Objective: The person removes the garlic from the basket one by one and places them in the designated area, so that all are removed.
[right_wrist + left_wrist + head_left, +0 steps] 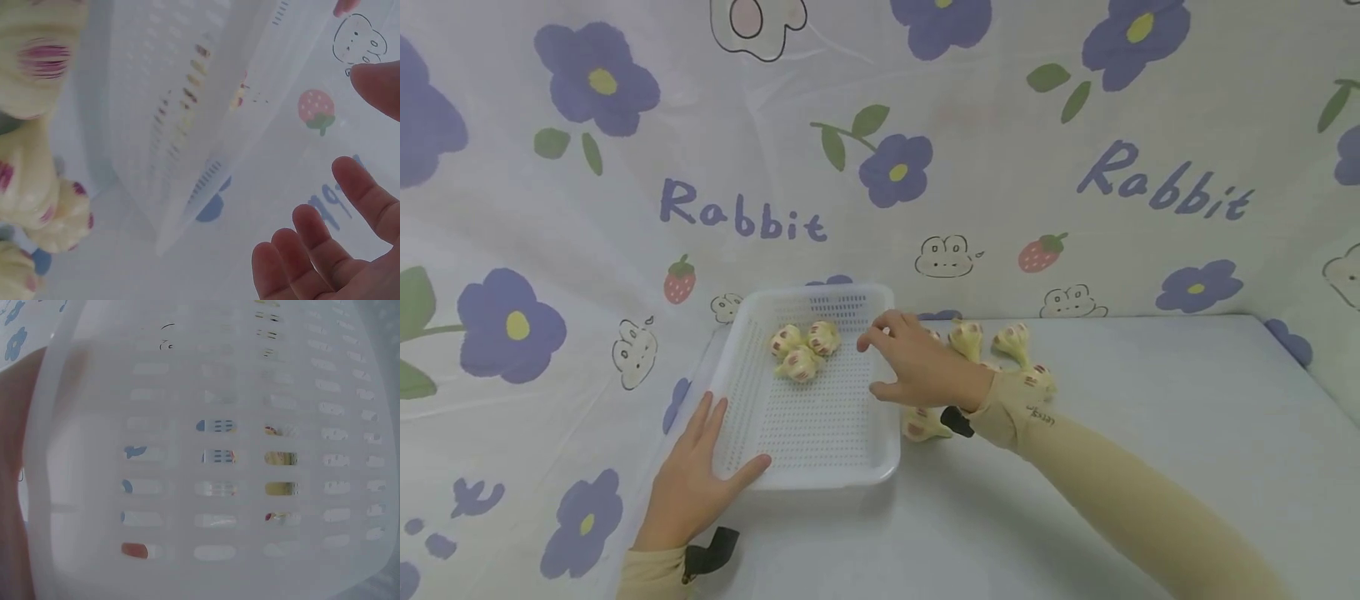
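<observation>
A white perforated plastic basket (816,442) stands on the table, with three garlic bulbs (801,365) grouped toward its back. My left hand (688,479) rests at the basket's front left corner, fingers straight along the left rim and thumb spread over the front rim. In the left wrist view, the basket's wall (169,506) fills most of the picture. My right hand (917,362) hovers at the right rim with nothing between its spread, slightly bent fingers. In the right wrist view, its fingers (312,228) are apart from the basket (187,125).
Several more garlic bulbs (1012,342) lie on the table to the right of the basket, partly hidden by my right hand and forearm. One garlic bulb (921,425) lies close beside the basket's right wall. A flower-patterned cloth (1000,167) hangs behind the table (1187,400).
</observation>
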`<state>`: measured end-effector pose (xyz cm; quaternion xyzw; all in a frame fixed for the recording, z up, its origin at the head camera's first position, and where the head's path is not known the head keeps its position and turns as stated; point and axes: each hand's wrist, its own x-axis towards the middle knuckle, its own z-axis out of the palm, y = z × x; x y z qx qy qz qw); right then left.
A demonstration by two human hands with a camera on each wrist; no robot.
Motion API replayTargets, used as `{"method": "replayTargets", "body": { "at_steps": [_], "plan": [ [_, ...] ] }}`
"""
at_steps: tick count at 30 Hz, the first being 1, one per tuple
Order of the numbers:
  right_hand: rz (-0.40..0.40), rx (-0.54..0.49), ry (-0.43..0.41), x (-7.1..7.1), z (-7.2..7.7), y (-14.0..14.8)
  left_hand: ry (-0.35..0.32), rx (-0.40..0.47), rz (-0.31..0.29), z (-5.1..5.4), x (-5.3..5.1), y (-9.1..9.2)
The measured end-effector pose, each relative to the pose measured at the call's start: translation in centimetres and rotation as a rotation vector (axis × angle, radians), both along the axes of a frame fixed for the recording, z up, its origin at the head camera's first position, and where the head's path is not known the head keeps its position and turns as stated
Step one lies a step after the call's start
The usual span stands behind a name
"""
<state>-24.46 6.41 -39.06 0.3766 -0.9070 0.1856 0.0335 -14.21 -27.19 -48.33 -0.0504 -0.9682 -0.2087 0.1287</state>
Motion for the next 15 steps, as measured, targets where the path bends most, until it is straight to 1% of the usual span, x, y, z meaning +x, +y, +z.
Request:
{"method": "replayTargets", "body": {
  "at_steps": [3,5,10,15],
  "plan": [
    [0.02,0.014,0.003,-0.3,0.3,-1.2,-0.005,0.002,0.004,0.1,0.1,0.0],
    [0.028,0.021,-0.011,-0.6,0.6,-1.9,-0.008,0.002,0.007,0.2,0.2,0.0],
    [0.044,0.05,-0.036,-1.3,0.8,-3.8,0.006,0.001,0.005,0.2,0.3,0.0],
    [0.066,0.075,-0.01,-2.0,0.8,-5.2,0.012,0.002,-0.001,0.0,0.1,0.1]
  ]
}}
